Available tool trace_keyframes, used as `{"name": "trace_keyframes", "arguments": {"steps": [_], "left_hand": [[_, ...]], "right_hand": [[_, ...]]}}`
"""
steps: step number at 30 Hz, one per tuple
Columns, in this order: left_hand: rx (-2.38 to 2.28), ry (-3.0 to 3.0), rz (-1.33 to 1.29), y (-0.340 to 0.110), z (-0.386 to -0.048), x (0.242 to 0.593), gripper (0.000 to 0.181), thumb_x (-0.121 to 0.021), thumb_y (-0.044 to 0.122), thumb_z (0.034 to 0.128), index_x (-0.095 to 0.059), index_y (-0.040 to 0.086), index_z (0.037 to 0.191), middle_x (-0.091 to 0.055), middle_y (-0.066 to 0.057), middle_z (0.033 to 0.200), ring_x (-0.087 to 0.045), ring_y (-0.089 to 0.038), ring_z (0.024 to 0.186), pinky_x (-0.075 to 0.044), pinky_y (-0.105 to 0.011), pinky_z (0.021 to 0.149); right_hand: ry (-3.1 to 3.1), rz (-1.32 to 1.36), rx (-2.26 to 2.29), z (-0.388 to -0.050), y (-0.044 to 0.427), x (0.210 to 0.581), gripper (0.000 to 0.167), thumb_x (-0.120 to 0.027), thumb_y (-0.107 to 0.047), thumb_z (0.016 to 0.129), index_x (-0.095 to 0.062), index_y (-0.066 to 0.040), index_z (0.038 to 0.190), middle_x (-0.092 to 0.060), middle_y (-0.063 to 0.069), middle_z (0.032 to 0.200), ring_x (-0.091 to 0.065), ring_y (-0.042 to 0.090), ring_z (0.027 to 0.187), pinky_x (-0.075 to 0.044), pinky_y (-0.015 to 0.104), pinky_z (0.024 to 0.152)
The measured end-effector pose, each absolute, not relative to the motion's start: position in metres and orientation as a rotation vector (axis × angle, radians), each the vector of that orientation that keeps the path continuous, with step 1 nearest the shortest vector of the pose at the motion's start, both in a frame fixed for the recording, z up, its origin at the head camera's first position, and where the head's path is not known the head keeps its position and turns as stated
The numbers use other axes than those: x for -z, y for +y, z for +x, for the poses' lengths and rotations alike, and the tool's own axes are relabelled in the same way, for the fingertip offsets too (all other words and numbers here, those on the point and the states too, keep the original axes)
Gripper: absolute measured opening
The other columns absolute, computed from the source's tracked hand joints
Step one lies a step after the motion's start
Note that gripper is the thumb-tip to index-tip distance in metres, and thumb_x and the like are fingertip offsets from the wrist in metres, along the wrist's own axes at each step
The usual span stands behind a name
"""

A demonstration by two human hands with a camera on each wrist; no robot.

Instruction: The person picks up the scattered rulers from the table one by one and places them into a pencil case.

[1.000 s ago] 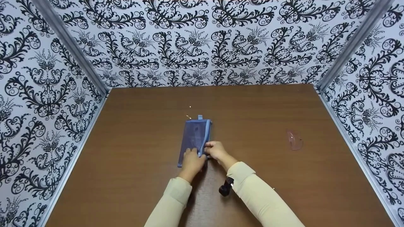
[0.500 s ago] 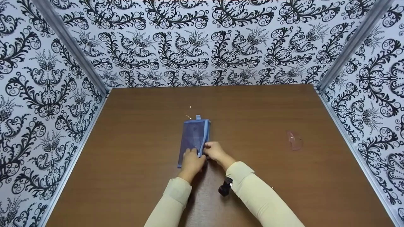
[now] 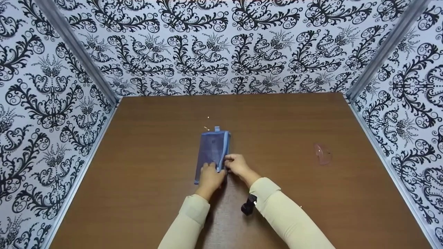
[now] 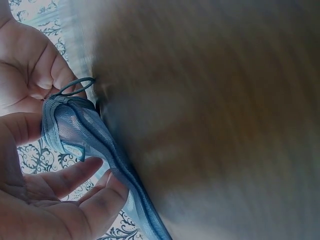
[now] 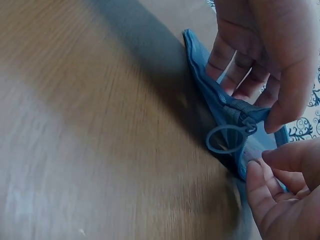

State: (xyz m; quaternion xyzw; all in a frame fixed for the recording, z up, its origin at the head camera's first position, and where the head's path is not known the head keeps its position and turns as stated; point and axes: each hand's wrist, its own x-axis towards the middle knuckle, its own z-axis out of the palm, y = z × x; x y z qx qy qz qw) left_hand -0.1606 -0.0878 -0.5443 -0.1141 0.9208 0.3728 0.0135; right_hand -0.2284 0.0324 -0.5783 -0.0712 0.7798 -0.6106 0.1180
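A blue mesh zip pouch lies on the table, its light-blue zipper edge to the right and a small tab at its far end. My left hand grips the pouch's near end, thumb on one side and fingers on the other, as the left wrist view shows. From the right, my right hand pinches the pouch's edge between thumb and fingertips. A ring-shaped zipper pull hangs beside the fingers in the right wrist view, apparently untouched. What lies inside the pouch cannot be made out.
A clear pinkish half-round piece lies on the brown table to the right. Small bright specks show beyond the pouch. Patterned walls stand at the back and sides. A black device sits at the right cuff.
The pouch's far end has shifted slightly to the left over the last second. Both hands stay in almost the same place on it.
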Motion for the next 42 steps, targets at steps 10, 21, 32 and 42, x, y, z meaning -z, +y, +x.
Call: {"name": "trace_keyframes", "arguments": {"steps": [10, 21, 32, 42], "left_hand": [[-1.129, 2.887, -0.354, -0.088, -0.161, 0.546, 0.048, -0.066, 0.024, 0.082, -0.06, -0.008, 0.117, -0.053, -0.02, 0.106, -0.051, -0.036, 0.103, -0.048, -0.047, 0.087], [-1.12, 2.864, -0.368, -0.088, -0.163, 0.545, 0.052, -0.065, 0.024, 0.0826, -0.058, -0.008, 0.123, -0.052, -0.022, 0.112, -0.05, -0.036, 0.108, -0.047, -0.046, 0.09], [-1.142, 2.847, -0.373, -0.088, -0.161, 0.545, 0.054, -0.065, 0.025, 0.0835, -0.056, -0.008, 0.126, -0.051, -0.025, 0.121, -0.048, -0.038, 0.115, -0.045, -0.047, 0.095], [-1.163, 2.832, -0.378, -0.089, -0.161, 0.545, 0.055, -0.064, 0.024, 0.0843, -0.054, -0.009, 0.128, -0.049, -0.026, 0.126, -0.046, -0.04, 0.12, -0.044, -0.048, 0.096]], "right_hand": [[2.347, -0.131, 1.73, -0.23, 0.035, 0.572, 0.027, -0.054, 0.008, 0.086, -0.063, 0.014, 0.111, -0.066, 0.017, 0.087, -0.062, 0.017, 0.076, -0.055, 0.034, 0.064], [2.471, -0.196, 1.711, -0.22, 0.048, 0.543, 0.03, -0.059, 0.011, 0.08, -0.062, 0.015, 0.109, -0.066, 0.018, 0.09, -0.059, 0.019, 0.079, -0.048, 0.024, 0.064], [2.59, -0.405, 1.569, -0.219, 0.061, 0.533, 0.035, -0.061, 0.006, 0.081, -0.059, 0.015, 0.115, -0.063, 0.027, 0.104, -0.063, 0.039, 0.097, -0.051, 0.043, 0.086], [2.843, -0.518, 1.228, -0.218, 0.071, 0.526, 0.039, -0.069, -0.007, 0.083, -0.063, 0.003, 0.12, -0.065, 0.02, 0.109, -0.063, 0.033, 0.1, -0.049, 0.046, 0.088]]}}
